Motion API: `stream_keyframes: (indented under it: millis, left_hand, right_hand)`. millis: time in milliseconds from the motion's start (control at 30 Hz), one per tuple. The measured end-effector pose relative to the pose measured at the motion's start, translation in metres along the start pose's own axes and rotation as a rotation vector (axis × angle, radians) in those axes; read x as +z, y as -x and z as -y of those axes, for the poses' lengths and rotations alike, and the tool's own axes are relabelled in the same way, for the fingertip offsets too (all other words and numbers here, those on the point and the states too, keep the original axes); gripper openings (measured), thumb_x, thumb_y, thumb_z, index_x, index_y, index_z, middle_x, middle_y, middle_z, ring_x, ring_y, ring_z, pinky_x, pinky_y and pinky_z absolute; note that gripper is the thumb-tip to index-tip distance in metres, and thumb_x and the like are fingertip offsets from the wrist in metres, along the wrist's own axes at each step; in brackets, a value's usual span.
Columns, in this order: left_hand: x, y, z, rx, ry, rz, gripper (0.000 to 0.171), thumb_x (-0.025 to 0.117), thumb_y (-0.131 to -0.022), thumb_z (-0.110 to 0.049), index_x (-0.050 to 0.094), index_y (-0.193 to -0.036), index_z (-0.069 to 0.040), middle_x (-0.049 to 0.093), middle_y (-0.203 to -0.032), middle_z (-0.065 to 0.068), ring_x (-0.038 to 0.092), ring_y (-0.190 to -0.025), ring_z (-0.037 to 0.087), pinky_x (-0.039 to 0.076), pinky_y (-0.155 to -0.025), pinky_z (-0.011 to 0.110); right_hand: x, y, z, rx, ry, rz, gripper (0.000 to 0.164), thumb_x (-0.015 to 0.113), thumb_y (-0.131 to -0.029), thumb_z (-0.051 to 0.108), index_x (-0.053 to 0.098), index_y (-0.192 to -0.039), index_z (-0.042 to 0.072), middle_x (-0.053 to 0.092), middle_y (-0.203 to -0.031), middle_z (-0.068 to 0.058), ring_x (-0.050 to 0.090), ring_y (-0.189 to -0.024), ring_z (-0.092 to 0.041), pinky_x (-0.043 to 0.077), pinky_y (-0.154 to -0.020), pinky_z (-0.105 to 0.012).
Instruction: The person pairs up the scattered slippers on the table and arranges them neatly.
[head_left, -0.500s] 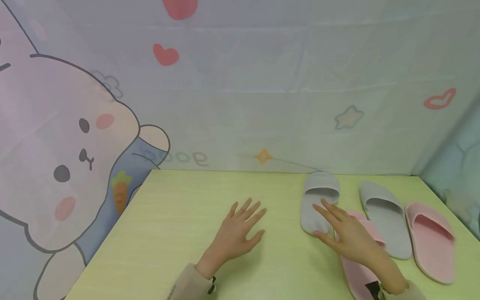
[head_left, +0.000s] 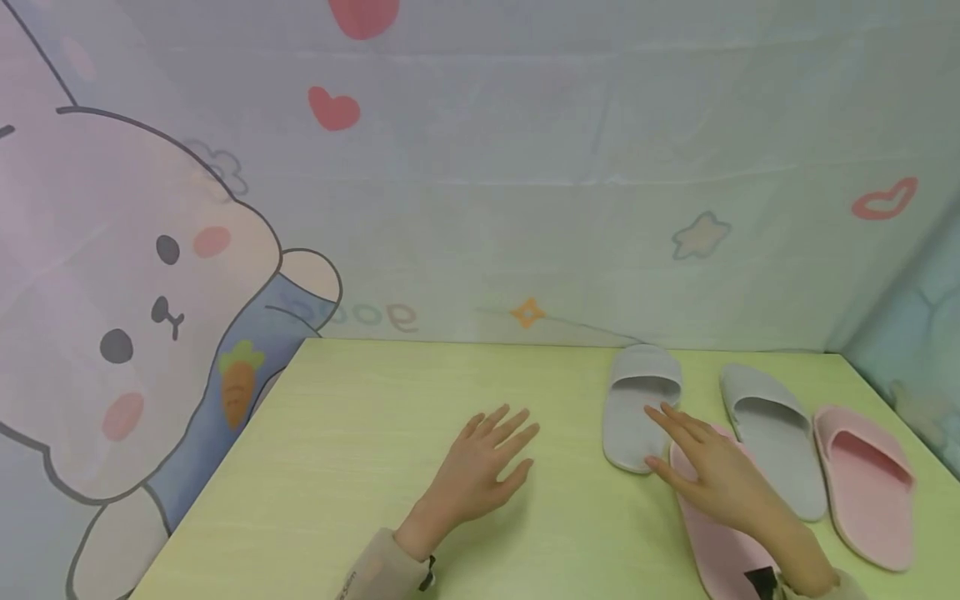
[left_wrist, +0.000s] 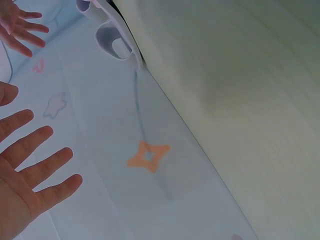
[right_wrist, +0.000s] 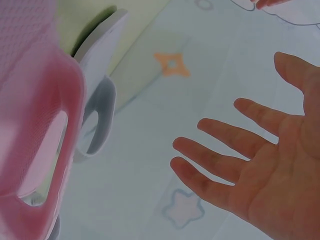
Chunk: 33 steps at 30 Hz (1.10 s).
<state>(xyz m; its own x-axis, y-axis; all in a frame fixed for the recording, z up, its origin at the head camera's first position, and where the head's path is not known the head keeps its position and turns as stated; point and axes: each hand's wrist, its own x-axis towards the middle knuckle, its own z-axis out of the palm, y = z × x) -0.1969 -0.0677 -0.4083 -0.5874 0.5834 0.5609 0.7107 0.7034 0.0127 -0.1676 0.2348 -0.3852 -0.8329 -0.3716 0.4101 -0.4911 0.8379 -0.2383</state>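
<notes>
My left hand [head_left: 480, 467] hovers palm down over the middle of the table, fingers spread, with nothing in it. My right hand [head_left: 723, 475], fingers also spread, is above a pink slipper [head_left: 723, 546] and hides part of its strap. Beyond the right fingertips a grey slipper [head_left: 637, 417] lies at the table's back edge, toe to the wall. A second grey slipper [head_left: 780, 454] is right of that hand, and another pink slipper [head_left: 866, 500] lies at the far right. In the right wrist view the pink slipper [right_wrist: 35, 125] shows well apart from the spread fingers [right_wrist: 210, 160].
The light yellow-green table [head_left: 360, 417] meets a cloth backdrop [head_left: 480, 192] printed with hearts, stars and a cartoon animal [head_left: 195, 317]. Another cloth wall [head_left: 922, 308] runs along the right side.
My right hand has shifted slightly to the right, uncovering more of the grey slipper at the back. The left hand has moved slightly right. All the slippers lie as before.
</notes>
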Motion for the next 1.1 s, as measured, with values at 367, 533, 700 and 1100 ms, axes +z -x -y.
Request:
stream_keyframes:
  millis: [367,533,700,1100]
  left_hand:
    - [0.005,-0.002,-0.005,0.074,-0.042,-0.068,0.036,0.058,-0.083,-0.027,0.058,-0.118,-0.017,0.056,-0.125,0.004,0.05,-0.118,0.026,0.044,-0.093,0.044]
    - [0.005,-0.001,-0.008,0.087,-0.057,-0.07,0.034,0.058,-0.083,-0.026,0.06,-0.116,-0.017,0.057,-0.125,0.003,0.051,-0.117,0.025,0.044,-0.093,0.041]
    - [0.005,-0.001,-0.011,0.099,-0.069,-0.072,0.034,0.059,-0.083,-0.026,0.059,-0.116,-0.018,0.057,-0.124,0.002,0.051,-0.117,0.024,0.045,-0.093,0.039]
    - [0.01,-0.005,-0.025,0.167,-0.08,-0.078,0.038,0.059,-0.082,-0.028,0.057,-0.119,-0.019,0.056,-0.125,0.002,0.048,-0.12,0.025,0.045,-0.092,0.039]
  right_hand:
    - [-0.001,0.008,-0.008,0.019,-0.026,-0.029,0.057,0.061,-0.084,0.027,0.039,-0.135,0.013,0.054,-0.123,-0.02,0.052,-0.107,-0.039,0.042,-0.083,-0.056]
    - [0.001,0.012,-0.012,-0.001,-0.026,-0.073,0.057,0.065,-0.081,0.023,0.042,-0.132,0.012,0.06,-0.114,-0.019,0.054,-0.103,-0.037,0.044,-0.081,-0.055]
    - [0.001,0.017,-0.017,0.0,-0.025,-0.094,0.059,0.067,-0.079,0.022,0.042,-0.133,0.015,0.061,-0.111,-0.019,0.054,-0.104,-0.037,0.043,-0.082,-0.053]
    - [-0.001,0.026,-0.025,0.039,-0.029,-0.075,0.057,0.065,-0.08,0.022,0.043,-0.132,0.012,0.056,-0.115,-0.023,0.051,-0.106,-0.042,0.042,-0.081,-0.056]
